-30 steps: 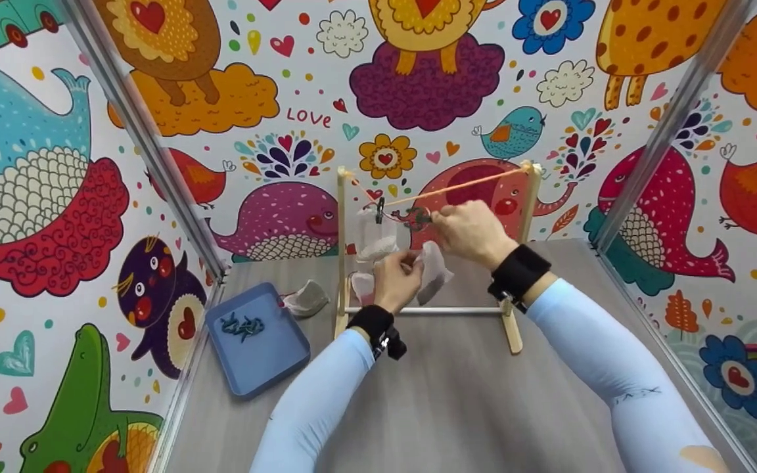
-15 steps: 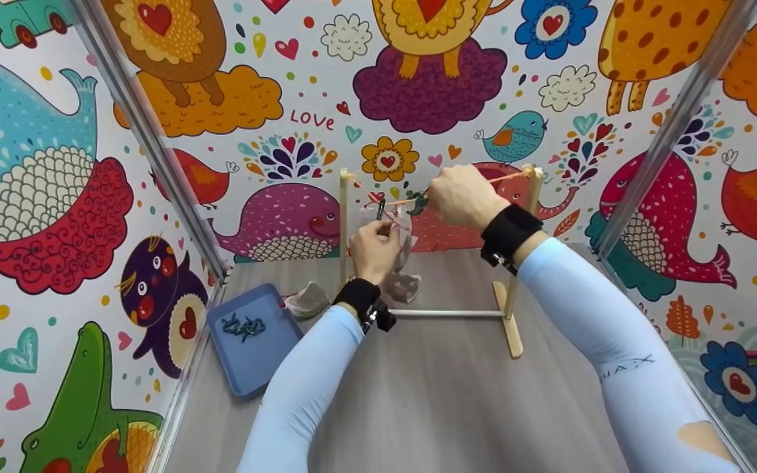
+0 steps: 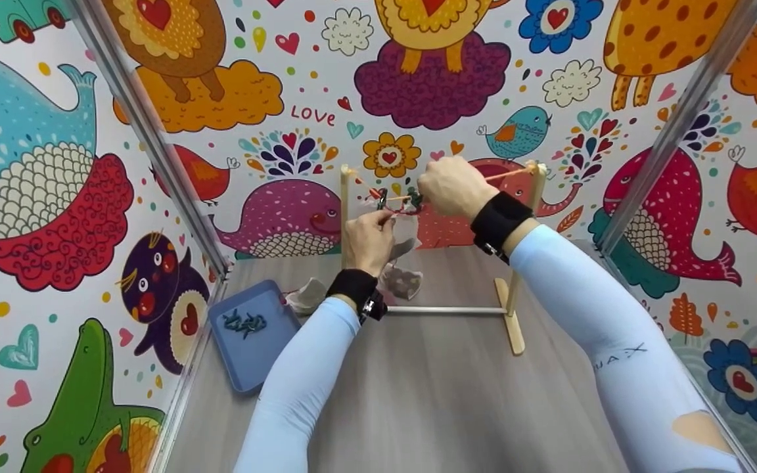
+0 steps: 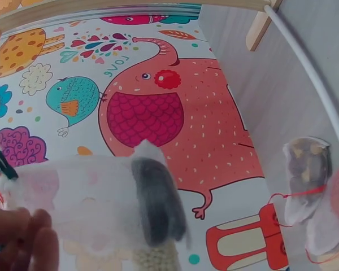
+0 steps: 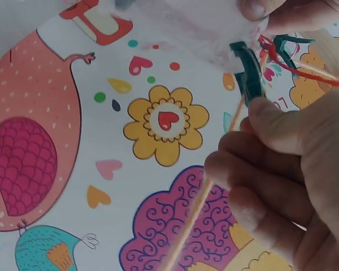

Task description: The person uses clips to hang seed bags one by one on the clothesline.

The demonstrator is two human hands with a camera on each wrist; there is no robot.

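My right hand (image 3: 455, 187) pinches a dark green clothespin (image 5: 248, 72) between thumb and fingers at the orange cord (image 5: 186, 231). With its fingertips my left hand (image 3: 368, 244) holds the top of a sheer white drawstring pouch (image 4: 96, 197) against the cord. The pouch hangs below, something dark filling its bottom end. The clothespin's tips meet the pouch's top edge; whether they bite it is unclear. Close by on the cord sits another green clothespin (image 5: 286, 51), with red drawstring near it. My left hand mostly hides what hangs there in the head view.
The cord spans two wooden posts (image 3: 536, 197) joined low by a white rod (image 3: 447, 310). Filled pouches (image 4: 306, 169) lie on the table under the cord. At left, a blue tray (image 3: 247, 368) holds several green clothespins (image 3: 245, 322), with another pouch (image 3: 306, 297) beside it.
My left hand has risen leftward, lifting the pouch from below up to the cord. My right hand has moved up and slightly left with its clothespin, reaching the cord.
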